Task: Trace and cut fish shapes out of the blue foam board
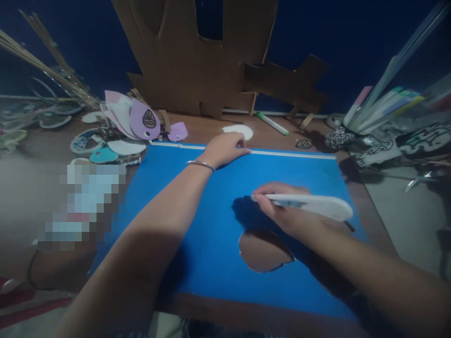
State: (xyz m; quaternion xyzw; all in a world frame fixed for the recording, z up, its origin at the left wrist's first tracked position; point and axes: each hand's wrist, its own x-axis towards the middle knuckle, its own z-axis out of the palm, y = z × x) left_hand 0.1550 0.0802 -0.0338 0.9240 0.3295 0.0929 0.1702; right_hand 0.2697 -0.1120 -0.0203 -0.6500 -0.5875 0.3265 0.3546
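Note:
A blue foam-like sheet (211, 267) lies flat before me, with a white strip along its far edge. My left hand (227, 148) rests on that far edge, thumb and bent forefinger apart, a silver bangle on the wrist; its other fingers are mostly hidden. Just beyond it lies a rounded white piece (243, 130), partly covered. My right hand (282, 209) is closed around a thick white pen-shaped tool (317, 204), its dark tip pointing left over the sheet. Below this hand, a brown teardrop-shaped opening (264, 253) with ragged pale edges shows in the sheet.
Purple and white fish-shaped cutouts (143, 119) and a tape roll (86, 141) lie at the left. A green-capped marker (273, 123) lies behind the sheet. Patterned holders with markers (340, 136) and scissors (419, 180) are at the right. Cut cardboard (183, 65) leans behind.

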